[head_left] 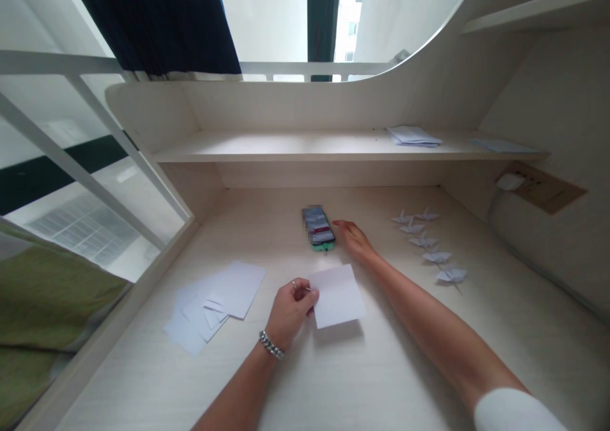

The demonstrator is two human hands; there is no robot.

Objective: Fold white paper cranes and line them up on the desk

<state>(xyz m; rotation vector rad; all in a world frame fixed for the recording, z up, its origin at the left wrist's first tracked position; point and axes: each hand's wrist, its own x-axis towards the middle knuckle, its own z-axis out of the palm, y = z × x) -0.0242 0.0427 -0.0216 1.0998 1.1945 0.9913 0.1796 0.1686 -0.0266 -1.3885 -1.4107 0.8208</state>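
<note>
My left hand (290,310), with a ring and a bracelet, pinches the left edge of a white square sheet of paper (338,294) and lifts it slightly off the desk (381,367). My right hand (352,237) reaches forward, its fingers stretched out flat and touching the right side of a phone (318,227) in a green case that lies on the desk. The phone's screen is lit and blurred.
A loose pile of white paper sheets (214,304) lies left of my left hand. Several folded paper cranes (426,240) sit in a row at the right. More papers (413,136) rest on the shelf above. A wall socket with a plug (512,182) is at the right.
</note>
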